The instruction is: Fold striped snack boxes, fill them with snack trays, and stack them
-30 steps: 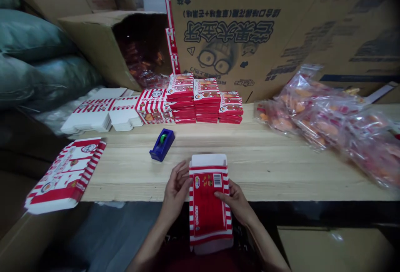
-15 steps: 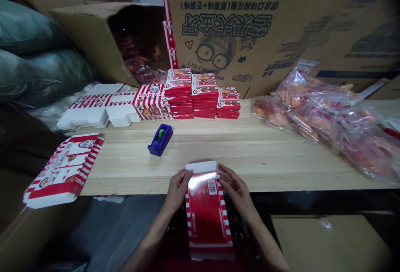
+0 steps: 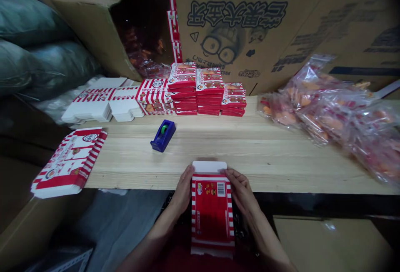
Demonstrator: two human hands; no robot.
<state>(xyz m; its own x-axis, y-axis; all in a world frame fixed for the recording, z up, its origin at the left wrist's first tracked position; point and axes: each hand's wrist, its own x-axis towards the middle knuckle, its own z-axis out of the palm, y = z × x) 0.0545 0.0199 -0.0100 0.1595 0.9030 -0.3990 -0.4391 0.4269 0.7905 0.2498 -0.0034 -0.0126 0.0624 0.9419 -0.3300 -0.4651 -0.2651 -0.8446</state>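
A red and white striped carton [image 3: 212, 209] stands between my hands at the near edge of the wooden table [image 3: 250, 151]. Its white top flap [image 3: 209, 166] points away from me over the table edge. My left hand [image 3: 184, 190] grips the carton's left side near the top, fingers curled round it. Holding the right side, my right hand [image 3: 240, 190] has its fingertips at the base of the flap. The carton's barcode side faces up.
A blue tape dispenser [image 3: 163, 135] lies on the table ahead-left. Stacks of red cartons [image 3: 206, 93] and flat white-striped blanks [image 3: 103, 105] line the back. Clear bags of snacks [image 3: 331, 113] fill the right. More flat blanks [image 3: 70, 161] overhang the left end. Big cardboard boxes [image 3: 250, 26] stand behind.
Both hands slid up the carton to its upper sides. The carton shifted slightly towards me and its top flap bent down, then lies flat again.
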